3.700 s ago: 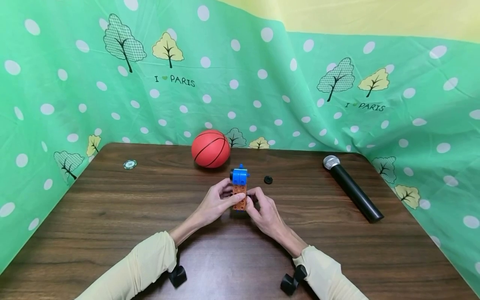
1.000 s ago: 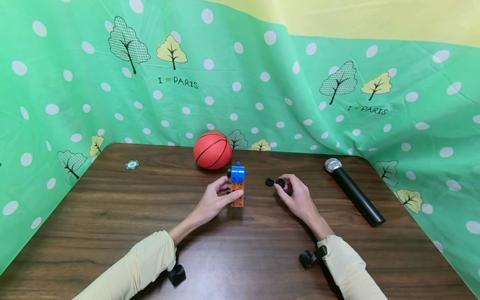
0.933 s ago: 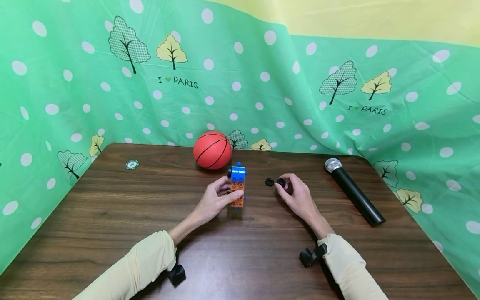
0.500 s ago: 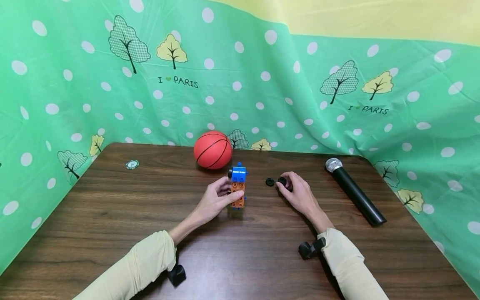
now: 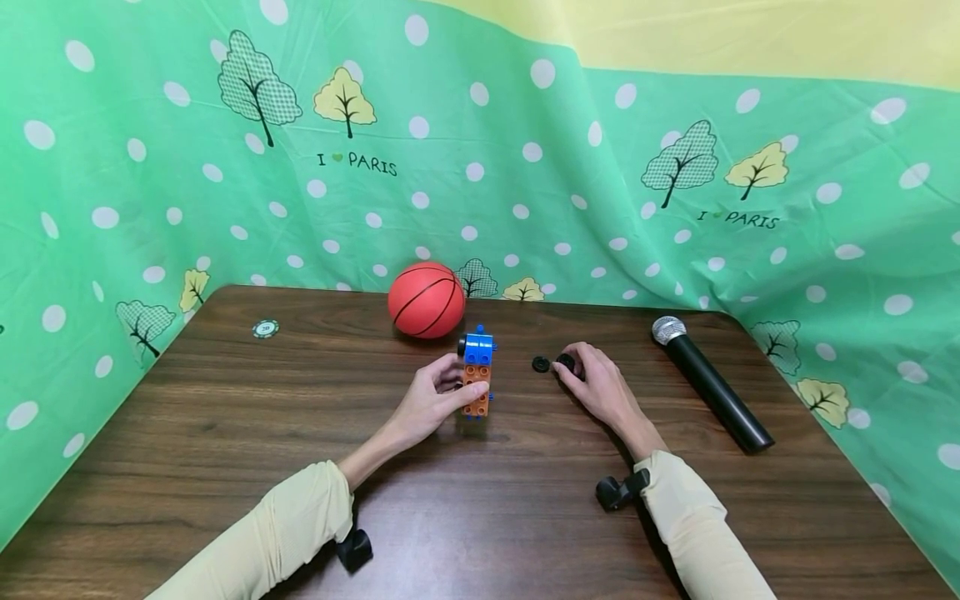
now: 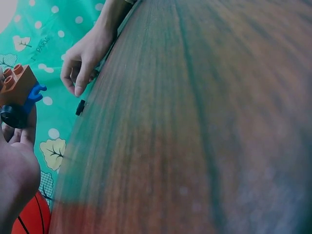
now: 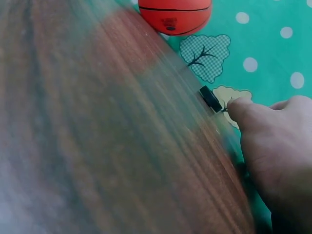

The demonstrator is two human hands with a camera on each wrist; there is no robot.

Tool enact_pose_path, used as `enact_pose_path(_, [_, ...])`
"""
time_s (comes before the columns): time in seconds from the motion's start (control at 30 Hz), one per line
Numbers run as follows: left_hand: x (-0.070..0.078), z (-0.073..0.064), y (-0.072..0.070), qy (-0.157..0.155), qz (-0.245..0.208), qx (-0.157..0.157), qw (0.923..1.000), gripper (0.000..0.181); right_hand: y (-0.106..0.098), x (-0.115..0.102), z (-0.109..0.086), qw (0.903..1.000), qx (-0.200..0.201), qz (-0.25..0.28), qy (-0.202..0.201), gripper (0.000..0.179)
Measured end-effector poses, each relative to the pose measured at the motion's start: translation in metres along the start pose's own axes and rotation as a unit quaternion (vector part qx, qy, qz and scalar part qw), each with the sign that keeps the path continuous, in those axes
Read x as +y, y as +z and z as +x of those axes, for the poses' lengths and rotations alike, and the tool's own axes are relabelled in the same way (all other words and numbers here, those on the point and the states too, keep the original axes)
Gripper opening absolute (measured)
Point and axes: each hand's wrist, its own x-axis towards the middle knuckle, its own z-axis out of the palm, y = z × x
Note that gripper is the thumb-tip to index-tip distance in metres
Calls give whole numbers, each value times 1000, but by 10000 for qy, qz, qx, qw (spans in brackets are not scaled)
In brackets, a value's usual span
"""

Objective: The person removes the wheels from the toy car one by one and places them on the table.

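Note:
My left hand [image 5: 437, 398] holds a toy car built of blocks [image 5: 477, 377], its thumb across the studs. The toy has orange bricks below, a blue block on top, and small blue axle pegs sticking out. One black wheel [image 6: 13, 116] is fitted on its left side. To the right, my right hand [image 5: 598, 385] is low at the table, thumb and index finger pinching a loose black toy wheel [image 5: 566, 362]. A second loose wheel [image 5: 541, 364] lies just left of those fingertips. The right wrist view shows a wheel [image 7: 210, 99] beside the fingertips.
A red basketball [image 5: 427, 300] sits behind the toy at the table's back edge. A black microphone [image 5: 711, 385] with a silver head lies at the right. Far left is a poker chip [image 5: 266, 328]. A green dotted cloth [image 5: 480, 133] hangs around the wooden table [image 5: 225, 433].
My right hand has left the toy's right side and moved right to the loose wheels, uncovering a blue peg. Over the last second it shifts only slightly. My left hand keeps hold of the toy.

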Motion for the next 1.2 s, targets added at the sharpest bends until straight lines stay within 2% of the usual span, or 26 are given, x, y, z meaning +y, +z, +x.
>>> enact_pose_path(0.47, [1, -1, 0, -83, 41, 2, 10000, 33, 2, 2, 2, 9997, -226, -65, 7, 20])
enact_pose_path(0.7, [1, -1, 0, -95, 31, -3, 9999, 32, 3, 4, 2, 9994, -188, -235, -165, 19])
enact_pose_path(1.2, [-1, -2, -1, -145, 96, 34, 9998, 36, 3, 4, 2, 9992, -250, -258, -151, 24])
